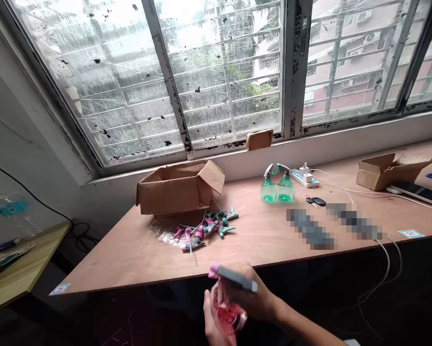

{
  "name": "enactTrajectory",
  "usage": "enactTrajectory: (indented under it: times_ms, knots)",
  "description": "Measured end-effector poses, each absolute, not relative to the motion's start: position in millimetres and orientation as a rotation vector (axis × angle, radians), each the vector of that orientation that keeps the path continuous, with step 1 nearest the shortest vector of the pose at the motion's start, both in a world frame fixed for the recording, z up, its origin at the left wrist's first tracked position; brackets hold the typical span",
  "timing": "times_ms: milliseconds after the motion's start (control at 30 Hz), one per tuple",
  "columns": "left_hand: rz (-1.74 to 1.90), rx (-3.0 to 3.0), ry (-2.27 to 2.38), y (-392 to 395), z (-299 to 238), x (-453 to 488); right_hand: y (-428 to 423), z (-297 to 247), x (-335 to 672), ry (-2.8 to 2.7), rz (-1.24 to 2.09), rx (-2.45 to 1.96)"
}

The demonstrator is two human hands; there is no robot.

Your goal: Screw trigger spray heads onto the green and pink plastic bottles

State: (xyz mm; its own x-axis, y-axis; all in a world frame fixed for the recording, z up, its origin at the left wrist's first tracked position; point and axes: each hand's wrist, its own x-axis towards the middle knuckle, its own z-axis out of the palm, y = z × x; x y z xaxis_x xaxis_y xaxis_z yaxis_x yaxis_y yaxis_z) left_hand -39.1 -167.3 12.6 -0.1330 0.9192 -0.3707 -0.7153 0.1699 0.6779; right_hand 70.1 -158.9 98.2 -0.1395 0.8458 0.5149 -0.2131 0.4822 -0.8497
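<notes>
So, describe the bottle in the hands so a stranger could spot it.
Find the long wooden table; off its near edge, the left hand and right hand hold the pink spray bottle. Unlike the two green spray bottles standing on the table, it is pink and held.

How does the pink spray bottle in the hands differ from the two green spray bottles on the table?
The pink bottle is held in the left hand and right hand, off the table; the green bottles stand on it, untouched. The pink bottle looks tilted; the green bottles are upright. Its tint is pink, theirs green. All are small clear trigger-spray bottles.
</notes>
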Motion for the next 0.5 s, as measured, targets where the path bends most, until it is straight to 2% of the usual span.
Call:
enactTrajectory:
  times_ms: [167, 233, 400, 500]
  knots:
    - [1.906, 0.546, 1.049, -173, -5, -33, -142, 96, 72, -1.173, 1.026, -0.680]
    - [1.888, 0.510, 0.956, -175, -5, -26, -141, 98, 76, -1.181, 1.023, -0.688]
    - [1.290, 0.230, 0.777, -176, 25, -26, -161, 112, 93, -1.393, 1.008, -0.658]
    - [0.924, 0.279, 0.638, -178, 38, -42, -175, 119, 97, -1.708, 0.812, -0.537]
